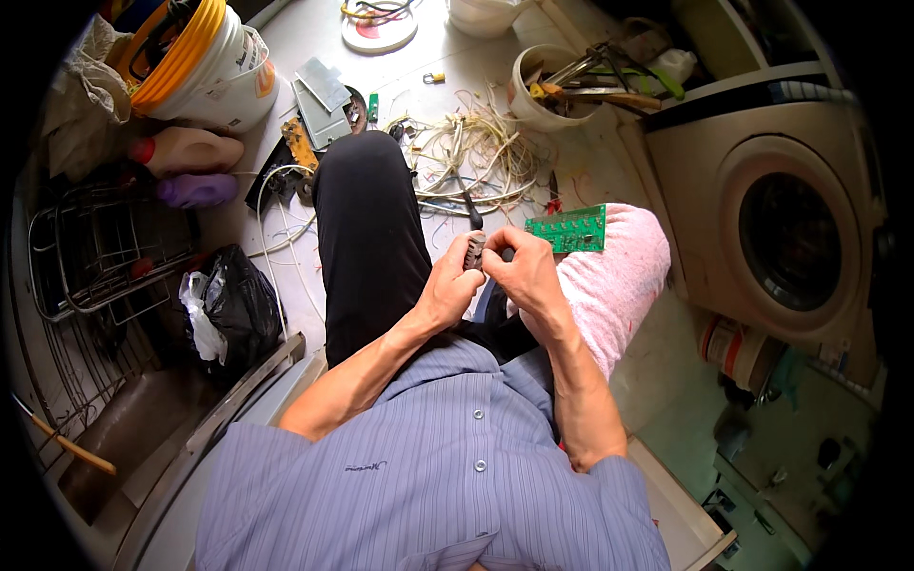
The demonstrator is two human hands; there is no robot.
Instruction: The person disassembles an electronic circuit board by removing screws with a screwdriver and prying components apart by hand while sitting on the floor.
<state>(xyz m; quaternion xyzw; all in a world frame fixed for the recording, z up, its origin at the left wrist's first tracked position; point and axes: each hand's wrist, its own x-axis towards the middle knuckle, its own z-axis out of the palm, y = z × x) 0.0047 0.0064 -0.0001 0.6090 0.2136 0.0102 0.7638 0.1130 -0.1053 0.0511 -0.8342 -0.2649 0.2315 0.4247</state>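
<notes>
Wire rack (105,247) noted at far left, with a white plastic bucket (214,71) rimmed in yellow above it and two bottles, one pale pink (190,149) and one purple (197,190), lying just beside. Black plastic bag (238,305) seen below these, on the floor near the raised knee in dark trousers (367,238). Loose metal plates (322,95) and a tangle of pale wires (476,157) spread on the floor beyond the knee. Left hand (447,290) observed curled tight around a small grey ridged part (473,251), held above the lap at mid-frame; exact kind of part could not be told. Right hand (524,271) pressed against the same part from the other side, fingers closed on it and on a dark-handled tool (473,214) whose shaft rose toward the wires. Green circuit board (569,229) recorded just right of the hands, resting on a pink towel (614,276) over the other knee. White tub of hand tools (547,90) further back; front-loading washing machine (781,228) at far right.
</notes>
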